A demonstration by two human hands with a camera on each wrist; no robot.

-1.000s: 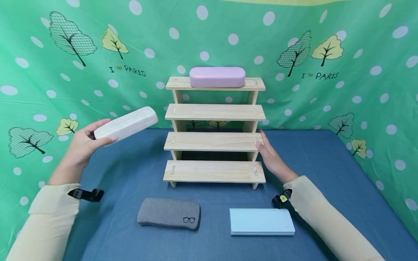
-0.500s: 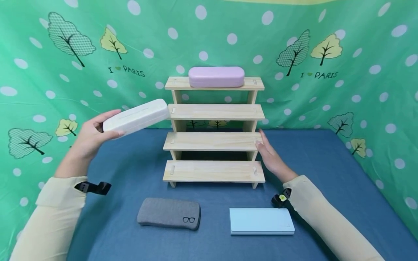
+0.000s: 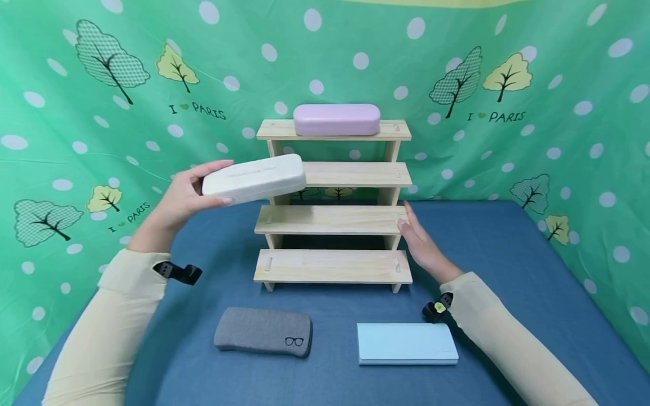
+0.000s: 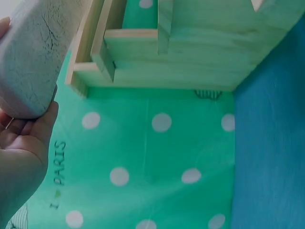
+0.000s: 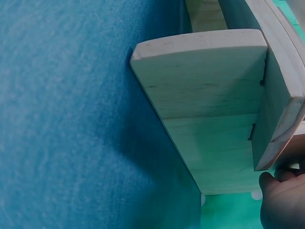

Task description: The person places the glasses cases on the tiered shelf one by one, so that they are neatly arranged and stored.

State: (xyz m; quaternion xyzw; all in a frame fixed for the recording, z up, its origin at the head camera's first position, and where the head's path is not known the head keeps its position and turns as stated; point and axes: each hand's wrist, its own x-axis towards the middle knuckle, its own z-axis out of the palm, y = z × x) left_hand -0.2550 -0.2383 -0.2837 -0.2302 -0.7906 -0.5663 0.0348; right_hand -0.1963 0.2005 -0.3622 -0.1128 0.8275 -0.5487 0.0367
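A white glasses case [image 3: 254,179] is gripped at its left end by my left hand [image 3: 178,197], thumb in front and fingers behind. Its free end overlaps the left part of the second board from the top of a wooden stepped shelf [image 3: 332,220] in the head view; contact cannot be told. In the left wrist view the white case [image 4: 35,57] shows a crinkled surface beside the shelf's side. My right hand [image 3: 425,248] holds the right end of the shelf's third board, thumb over the edge. A lilac glasses case [image 3: 337,119] lies on the top board.
On the blue cloth [image 3: 325,383] in front of the shelf lie a grey fabric glasses case [image 3: 259,331] with a spectacles print, on the left, and a light-blue flat case [image 3: 407,344], on the right. A green patterned curtain [image 3: 325,51] hangs behind.
My left hand has carried the white case rightward to the shelf, and the case has tilted closer to level. My right hand stays at the board's end.
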